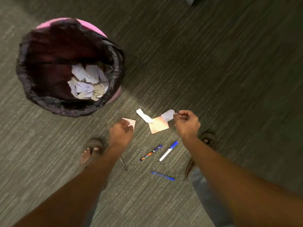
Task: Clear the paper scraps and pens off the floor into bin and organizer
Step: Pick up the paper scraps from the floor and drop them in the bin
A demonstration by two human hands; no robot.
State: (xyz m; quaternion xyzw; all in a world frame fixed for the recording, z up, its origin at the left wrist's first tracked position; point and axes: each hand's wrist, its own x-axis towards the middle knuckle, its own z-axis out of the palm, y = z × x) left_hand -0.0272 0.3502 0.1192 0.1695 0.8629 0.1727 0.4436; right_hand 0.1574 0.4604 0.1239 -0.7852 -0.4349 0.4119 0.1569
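My right hand (186,122) pinches a pale scrap (167,115) by its edge. My left hand (121,131) has its fingers curled on a white triangular scrap (132,122) on the carpet. Between the hands lie a narrow white scrap (145,115) and a pinkish square of paper (158,125). Closer to me lie a colourful blue-capped pen (150,152), a white marker with a blue cap (168,150), a blue pen (162,175) and a thin dark pen (123,163), partly under my left forearm. The pink bin (113,94) with a black liner stands at the left, paper scraps inside.
Grey striped carpet (213,71) covers the floor. My sandalled feet stand at the left (91,150) and right (207,138) of the pens. A dark object corner (191,0) shows at the top edge. No organizer is in view.
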